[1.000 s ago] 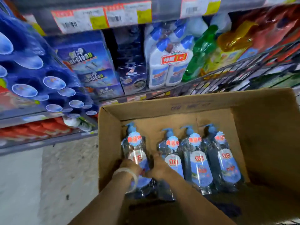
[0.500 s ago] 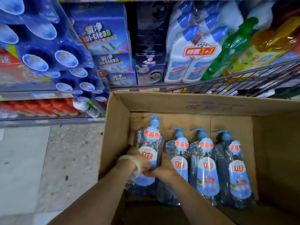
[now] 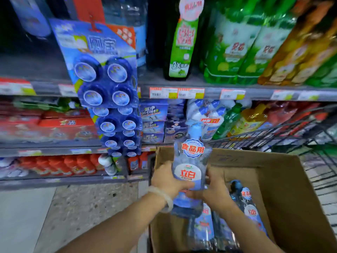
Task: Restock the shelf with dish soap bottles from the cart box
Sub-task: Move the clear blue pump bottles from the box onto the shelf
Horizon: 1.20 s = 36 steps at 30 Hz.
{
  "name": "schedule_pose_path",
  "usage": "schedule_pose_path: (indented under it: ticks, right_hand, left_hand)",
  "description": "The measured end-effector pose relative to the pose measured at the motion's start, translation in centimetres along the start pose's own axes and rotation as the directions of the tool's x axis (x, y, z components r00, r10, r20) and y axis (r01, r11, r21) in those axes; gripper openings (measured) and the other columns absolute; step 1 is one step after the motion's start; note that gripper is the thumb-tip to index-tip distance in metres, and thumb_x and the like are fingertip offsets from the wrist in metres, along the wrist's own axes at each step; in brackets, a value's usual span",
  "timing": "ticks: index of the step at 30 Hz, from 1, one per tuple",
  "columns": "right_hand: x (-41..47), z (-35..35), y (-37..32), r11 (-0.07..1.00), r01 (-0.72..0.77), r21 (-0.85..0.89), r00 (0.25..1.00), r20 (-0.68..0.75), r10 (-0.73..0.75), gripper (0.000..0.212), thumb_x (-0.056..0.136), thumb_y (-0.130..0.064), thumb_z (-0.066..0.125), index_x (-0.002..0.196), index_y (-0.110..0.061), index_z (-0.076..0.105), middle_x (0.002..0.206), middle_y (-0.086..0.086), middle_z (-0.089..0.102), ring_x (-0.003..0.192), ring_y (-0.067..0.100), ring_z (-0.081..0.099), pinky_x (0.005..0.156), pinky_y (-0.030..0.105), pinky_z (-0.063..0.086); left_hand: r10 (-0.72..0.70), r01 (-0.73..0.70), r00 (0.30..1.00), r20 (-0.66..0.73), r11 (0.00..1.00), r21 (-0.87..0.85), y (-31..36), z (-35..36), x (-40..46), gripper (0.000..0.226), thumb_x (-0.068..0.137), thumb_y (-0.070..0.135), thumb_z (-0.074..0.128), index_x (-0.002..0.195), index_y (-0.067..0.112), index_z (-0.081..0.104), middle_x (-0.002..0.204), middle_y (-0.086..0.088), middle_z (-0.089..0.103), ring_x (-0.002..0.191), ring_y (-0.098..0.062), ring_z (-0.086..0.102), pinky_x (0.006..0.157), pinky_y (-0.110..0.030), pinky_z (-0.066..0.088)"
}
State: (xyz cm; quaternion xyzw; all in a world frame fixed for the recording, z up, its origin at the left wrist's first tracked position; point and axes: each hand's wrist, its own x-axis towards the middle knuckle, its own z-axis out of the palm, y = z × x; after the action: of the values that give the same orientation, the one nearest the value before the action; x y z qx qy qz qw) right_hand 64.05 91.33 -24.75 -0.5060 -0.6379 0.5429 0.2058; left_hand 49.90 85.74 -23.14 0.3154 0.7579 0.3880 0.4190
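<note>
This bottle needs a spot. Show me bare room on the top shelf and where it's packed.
Bare shelf board between the hanging blue pack and the dark green bottle; another dim stretch left of that pack. Right of the bottle, green and orange packs crowd together.

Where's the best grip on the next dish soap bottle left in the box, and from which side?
Probably the shoulder just under the pump, from above. The remaining bottle stands upright, packed beside others near the cardboard box wall, so only its top is free. Both hands, left hand and right hand, hold the lifted bottle by its sides.
</note>
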Motion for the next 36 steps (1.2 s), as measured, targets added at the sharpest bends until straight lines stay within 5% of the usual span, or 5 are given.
schedule_pose_path:
  ticks: [10,17,24,28,36]
  right_hand:
    - [-5.2,15.6,-15.4,0.945,0.326,0.040,0.937,0.117,-0.328,0.071,0.051,0.016,0.082,0.105,-0.019,0.054,0.099,-0.005,0.071,0.077,-0.004,0.067,0.066,0.013,0.053]
    - [-7.0,28.7,-21.8,0.902,0.422,0.089,0.864,0.263,-0.430,0.084,0.042,0.010,0.085,0.114,-0.012,0.050,0.096,-0.004,0.066,0.071,-0.011,0.061,0.061,0.007,0.048]
    - [-5.0,34.0,-27.1,0.880,0.458,0.125,0.846,0.241,-0.475,0.083,0.040,-0.004,0.083,0.114,-0.023,0.051,0.099,-0.010,0.066,0.084,-0.002,0.063,0.064,0.011,0.050]
    - [-1.5,35.2,-29.6,0.861,0.495,0.121,0.832,0.221,-0.509,0.083,0.048,0.009,0.085,0.113,-0.024,0.047,0.101,-0.005,0.066,0.085,0.002,0.063,0.067,0.011,0.051]
    - [9.6,35.6,-36.3,0.830,0.547,0.110,0.817,0.149,-0.558,0.088,0.051,0.003,0.085,0.125,-0.022,0.044,0.111,-0.003,0.063,0.101,0.014,0.061,0.080,0.021,0.054]
  left_hand:
    - [0.242,-0.252,0.932,-0.271,0.968,-0.004,-0.4,-22.1,-7.6,0.049,0.052,0.018,0.091,0.093,0.020,0.064,0.089,0.003,0.070,0.081,-0.012,0.064,0.067,-0.016,0.048]
    - [0.224,-0.251,0.869,-0.440,0.968,-0.004,-4.2,-35.1,-11.0,0.062,0.045,0.014,0.092,0.101,0.013,0.067,0.097,-0.007,0.073,0.088,-0.020,0.069,0.081,-0.037,0.056]
    - [0.301,-0.333,0.790,-0.534,0.942,0.039,-4.1,-41.5,-9.4,0.054,0.052,0.010,0.089,0.096,0.025,0.061,0.082,0.007,0.068,0.075,-0.008,0.064,0.060,-0.005,0.048]
    - [0.351,-0.383,0.762,-0.544,0.922,0.058,-2.6,-44.0,-6.0,0.052,0.052,0.011,0.089,0.094,0.026,0.061,0.086,0.004,0.071,0.080,-0.012,0.067,0.072,-0.021,0.054]
    - [0.423,-0.480,0.721,-0.548,0.876,0.045,3.1,-48.2,5.4,0.053,0.052,0.007,0.088,0.088,0.033,0.060,0.079,0.012,0.070,0.075,-0.006,0.067,0.065,-0.014,0.052]
